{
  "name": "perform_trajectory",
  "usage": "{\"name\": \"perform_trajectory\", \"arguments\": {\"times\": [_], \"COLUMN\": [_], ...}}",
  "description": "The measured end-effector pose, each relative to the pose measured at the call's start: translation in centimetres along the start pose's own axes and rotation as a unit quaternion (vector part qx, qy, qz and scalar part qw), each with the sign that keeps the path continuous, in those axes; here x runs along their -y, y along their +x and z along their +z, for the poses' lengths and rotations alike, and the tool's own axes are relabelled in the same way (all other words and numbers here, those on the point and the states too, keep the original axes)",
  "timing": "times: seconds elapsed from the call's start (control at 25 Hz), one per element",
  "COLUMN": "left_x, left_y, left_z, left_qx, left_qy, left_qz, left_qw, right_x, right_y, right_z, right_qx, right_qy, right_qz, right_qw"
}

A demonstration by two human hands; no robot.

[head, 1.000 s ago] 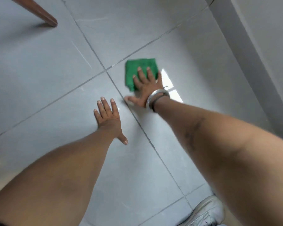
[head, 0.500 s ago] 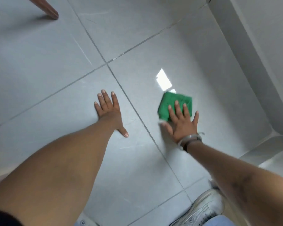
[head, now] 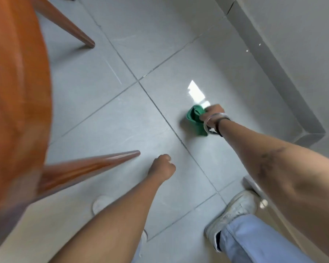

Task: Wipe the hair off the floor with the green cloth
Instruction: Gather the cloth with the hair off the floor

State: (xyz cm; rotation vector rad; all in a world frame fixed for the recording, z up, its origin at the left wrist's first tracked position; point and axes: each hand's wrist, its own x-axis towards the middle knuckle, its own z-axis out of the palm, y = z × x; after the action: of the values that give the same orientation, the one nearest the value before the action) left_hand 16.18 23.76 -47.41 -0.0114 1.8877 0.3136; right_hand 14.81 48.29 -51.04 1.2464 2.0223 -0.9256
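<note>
From my feed: R hand [head: 213,113] is closed around the green cloth [head: 195,119], fingers curled in w/ the fabric bunched up in the grip; I can't make out individual fingertips, they're tucked behind the knuckles and cloth. Cloth is crumpled, not flat, its lower part hanging toward or touching the grey tile floor [head: 106,130] — can't tell which. It sits on the tile right of the diagonal grout line, just below the bright glare patch [head: 197,91], near the grey skirting [head: 273,73] along the wall. Silver bangle [head: 210,123] and a dark band on the R wrist. R arm reaches out long from lower right, forearm straight, wrist bent down over the cloth.

L hand [head: 162,167] is curled into a loose fist, holding nothing I can see, knuckles down at or just above the floor; contact unclear. L forearm runs up from bottom centre. It's just beside the tip of a wooden chair leg [head: 95,164]; chair seat [head: 17,92] fills the left edge, blurred. White shoe [head: 234,213] and light-blue trouser leg [head: 254,238] at lower right. No hair discernible on the tiles at this res.
</note>
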Motion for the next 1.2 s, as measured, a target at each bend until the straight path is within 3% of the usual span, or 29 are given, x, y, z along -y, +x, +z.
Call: {"name": "perform_trajectory", "arguments": {"times": [0.04, 0.08, 0.16, 0.2, 0.32, 0.4, 0.48, 0.56, 0.64, 0.76, 0.84, 1.04, 1.2], "left_x": [-0.2, -0.7, -2.3, -3.0, -4.8, -5.9, -7.0, -7.5, -7.1, -4.4, -1.6, 7.8, 12.6], "left_y": [-2.8, -5.6, -11.4, -14.0, -22.7, -28.9, -34.4, -39.4, -42.9, -46.0, -46.3, -42.4, -37.2], "left_z": [-0.3, -1.1, -4.3, -6.3, -12.7, -16.1, -18.4, -20.6, -23.0, -26.3, -27.9, -31.6, -32.4], "left_qx": [-0.007, -0.034, -0.107, -0.107, 0.049, 0.135, 0.135, 0.071, -0.008, -0.066, -0.107, -0.257, -0.306], "left_qy": [-0.101, -0.205, -0.379, -0.439, -0.503, -0.488, -0.49, -0.504, -0.5, -0.5, -0.511, -0.483, -0.294], "left_qz": [-0.007, -0.013, -0.008, 0.009, 0.089, 0.141, 0.184, 0.201, 0.21, 0.183, 0.15, 0.033, -0.027], "left_qw": [0.995, 0.978, 0.919, 0.892, 0.858, 0.851, 0.841, 0.837, 0.84, 0.844, 0.84, 0.836, 0.905], "right_x": [-0.3, -0.4, -0.1, 0.3, 2.4, 5.0, 8.5, 12.2, 15.9, 21.7, 25.3, 32.9, 34.3], "right_y": [-3.2, -6.9, -14.7, -18.1, -27.6, -33.4, -38.1, -42.3, -45.3, -48.4, -49.5, -50.0, -48.1], "right_z": [-0.9, -1.7, -4.0, -5.3, -10.3, -13.7, -17.0, -20.0, -21.8, -20.5, -17.3, -4.6, 3.0], "right_qx": [0.075, 0.127, 0.201, 0.238, 0.317, 0.347, 0.384, 0.411, 0.409, 0.255, 0.146, 0.083, 0.002], "right_qy": [0.159, 0.297, 0.483, 0.544, 0.656, 0.679, 0.669, 0.623, 0.549, 0.421, 0.363, 0.249, 0.072], "right_qz": [0.034, 0.05, 0.041, 0.024, 0.003, -0.012, -0.054, -0.082, -0.109, -0.151, -0.134, -0.129, -0.124], "right_qw": [0.984, 0.945, 0.852, 0.804, 0.685, 0.646, 0.634, 0.661, 0.721, 0.857, 0.91, 0.956, 0.99]}}
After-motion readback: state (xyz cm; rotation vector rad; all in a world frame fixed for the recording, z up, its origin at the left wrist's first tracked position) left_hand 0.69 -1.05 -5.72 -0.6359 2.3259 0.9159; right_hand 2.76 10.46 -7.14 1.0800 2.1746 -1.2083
